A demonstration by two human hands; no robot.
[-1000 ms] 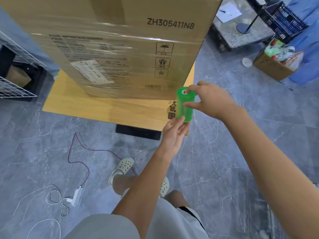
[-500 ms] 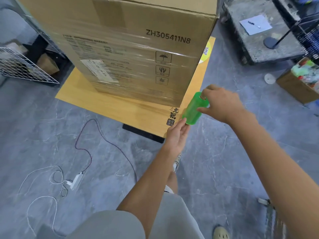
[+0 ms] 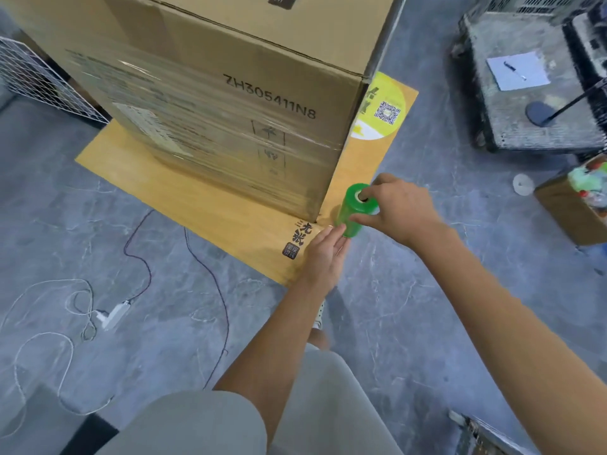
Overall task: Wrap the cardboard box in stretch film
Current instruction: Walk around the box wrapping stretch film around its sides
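Observation:
A large cardboard box printed ZH305411N8 stands on a low wooden platform. Clear stretch film covers the lower part of its near face. A green roll of stretch film stands nearly upright at the box's near right corner. My right hand grips the roll from the top, with a finger in the core. My left hand supports the roll's bottom end with its fingertips.
Cables and a white power adapter lie on the grey floor at the left. A white wire rack stands far left. A grey cart with paper is at the back right, and an open carton at the right edge.
The view has shifted right around the box's corner. Both hands carried the roll along the corner, and the roll went from tilted to nearly upright.

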